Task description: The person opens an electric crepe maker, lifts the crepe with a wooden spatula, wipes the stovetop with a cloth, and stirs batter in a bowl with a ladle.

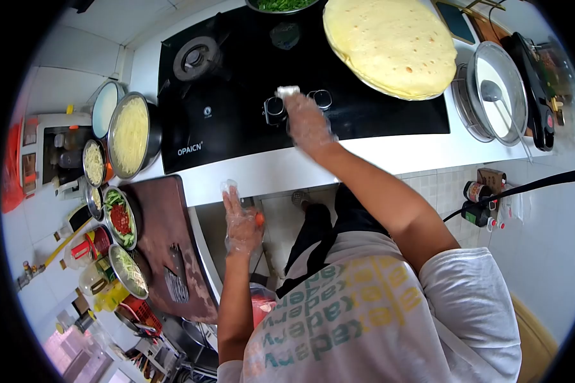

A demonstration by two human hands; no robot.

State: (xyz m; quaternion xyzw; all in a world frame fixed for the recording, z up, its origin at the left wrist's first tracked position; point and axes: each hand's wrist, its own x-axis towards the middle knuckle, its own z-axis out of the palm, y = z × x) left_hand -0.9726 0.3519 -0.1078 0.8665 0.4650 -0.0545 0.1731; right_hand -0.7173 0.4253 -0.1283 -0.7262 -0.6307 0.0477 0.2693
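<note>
My right hand [310,124], in a clear plastic glove, is over the black gas cooktop [236,121] between its two knobs. Its fingers are closed on a folded white wipe [288,91] that lies against the glass; the hand is slightly blurred. In front of the white counter edge is my left hand [241,226], gloved too, with fingers stretched out. A small orange-red thing [259,219] shows beside its palm; whether the hand holds it I cannot tell. A stack of thin yellow flatbreads [393,45] covers the cooktop's far right corner.
On the left stand bowls of pale shreds [129,135] and of sliced greens with red sauce [119,217]. A cleaver [176,274] rests on the brown cutting board [160,217]. At right, a ladle [492,92] sits in a bowl of white liquid [501,118]. Bottles [476,204] stand on the floor.
</note>
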